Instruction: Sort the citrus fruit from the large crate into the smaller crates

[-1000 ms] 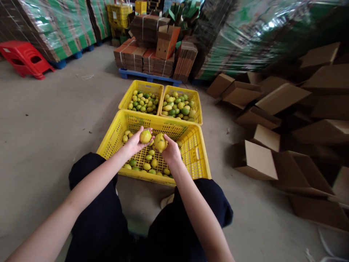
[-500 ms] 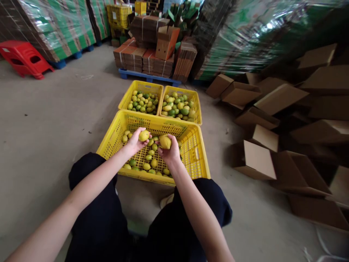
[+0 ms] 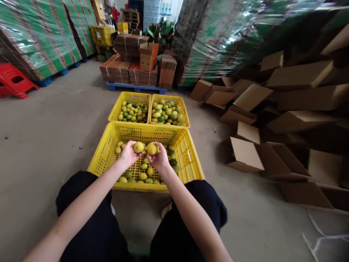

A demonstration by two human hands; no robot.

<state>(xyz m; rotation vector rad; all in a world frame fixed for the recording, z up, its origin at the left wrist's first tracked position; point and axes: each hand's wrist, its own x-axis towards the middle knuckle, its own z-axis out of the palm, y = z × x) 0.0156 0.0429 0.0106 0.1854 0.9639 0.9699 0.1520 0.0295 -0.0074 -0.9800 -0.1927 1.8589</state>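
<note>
Far left: red stool (image 3: pixel 16 82) on the floor (image 3: pixel 46 145), well apart from the work. Next, the large yellow crate (image 3: pixel 131 187), at the person's knees (image 3: pixel 79 185). A few loose lemons (image 3: pixel 118 150) lie inside by its left edge. The left rear crate (image 3: pixel 136 95), full of mixed yellow and green fruit, stands just beyond the far edge.

Left hand (image 3: pixel 129 154): above the crate, a little left of its middle. Grip curled on the left-hand lemon (image 3: pixel 139 147), thumb at its side, fingers beneath. The lemon sits at the right end of that hand, toward the other one.

Then a narrow gap, and the right-hand lemon (image 3: pixel 152 148), held at the left end of the right hand (image 3: pixel 160 158); grip likewise wrapped round it, thumb on top. Key relation: the two lemons are side by side at nearly equal height between the hands, each nearest its own holder. Both outlines look roundish; long axes not readable from here. Cannot tell whether the fingertips meet.

Right rear crate (image 3: pixel 186 112), also loaded, stands beside its twin. More fruit (image 3: pixel 174 162) lies along the large crate's right edge. Far right: cardboard boxes (image 3: pixel 247 153), heaped.
</note>
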